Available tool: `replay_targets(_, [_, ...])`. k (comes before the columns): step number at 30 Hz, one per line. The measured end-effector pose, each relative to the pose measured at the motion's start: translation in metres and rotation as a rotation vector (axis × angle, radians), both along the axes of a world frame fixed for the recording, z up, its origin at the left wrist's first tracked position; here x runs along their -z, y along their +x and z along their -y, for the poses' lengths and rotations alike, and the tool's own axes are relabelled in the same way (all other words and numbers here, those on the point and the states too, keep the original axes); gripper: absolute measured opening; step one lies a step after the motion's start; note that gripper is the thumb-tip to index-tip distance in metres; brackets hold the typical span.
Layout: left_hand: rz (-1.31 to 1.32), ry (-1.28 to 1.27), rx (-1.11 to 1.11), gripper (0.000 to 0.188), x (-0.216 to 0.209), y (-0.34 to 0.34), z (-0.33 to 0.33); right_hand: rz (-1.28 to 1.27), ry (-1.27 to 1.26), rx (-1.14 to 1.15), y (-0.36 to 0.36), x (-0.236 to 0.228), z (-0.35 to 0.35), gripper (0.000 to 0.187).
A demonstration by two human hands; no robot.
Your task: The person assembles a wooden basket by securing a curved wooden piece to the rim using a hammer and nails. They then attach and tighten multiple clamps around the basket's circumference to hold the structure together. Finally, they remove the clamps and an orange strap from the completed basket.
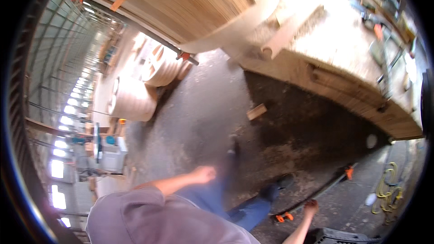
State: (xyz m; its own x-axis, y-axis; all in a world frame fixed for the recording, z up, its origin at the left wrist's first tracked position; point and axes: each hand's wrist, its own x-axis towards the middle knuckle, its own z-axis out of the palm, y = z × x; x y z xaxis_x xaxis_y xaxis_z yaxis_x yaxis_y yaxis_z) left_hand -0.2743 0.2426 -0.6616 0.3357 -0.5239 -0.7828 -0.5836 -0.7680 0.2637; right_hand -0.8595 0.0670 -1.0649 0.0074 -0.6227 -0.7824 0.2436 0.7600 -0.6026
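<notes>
Lower right, the right hand (pixel 311 206) reaches down, grasp unclear, toward a long orange-ended bar clamp (pixel 316 195) on the concrete floor (pixel 199 108); left hand (pixel 204 174) clenched, blurred; grip the bar mid-length.

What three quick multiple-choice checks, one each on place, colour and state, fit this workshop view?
1. Where does the small loose wooden block lie?
A on the workbench
B on the concrete floor
C in a hand

2. What colour are the ends of the long bar clamp on the floor?
A orange
B blue
C white

3. What does the left hand hold?
A a hammer
B a board
C nothing visible

Answers: 1 B, it lies on bare floor beside the workbench shadow; 2 A, both ends show orange; 3 C, it looks closed and blurred, nothing in it.
</notes>
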Motion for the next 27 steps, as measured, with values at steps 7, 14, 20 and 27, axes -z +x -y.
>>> replay_targets(7, [0.152, -0.564, -0.518, 0.021, -0.071, 0.102, 0.003, -0.266, -0.427, -0.43, 0.272, -0.347, 0.129, 0.009])
replay_targets(14, [0.283, -1.165, -0.639, 0.022, -0.178, 0.261, 0.09, -0.805, -1.568, -0.532, 0.5, -0.72, 0.216, 0.014])
replay_targets(20, [0.348, -1.447, -0.74, 0.023, -0.288, 0.333, 0.124, -0.453, -2.044, -0.434, 0.737, -1.01, 0.17, 0.025])
replay_targets(27, [0.409, -1.462, -0.684, 0.038, -0.31, 0.382, 0.167, -1.257, -2.149, -0.79, 0.968, -1.142, 0.138, 0.031])
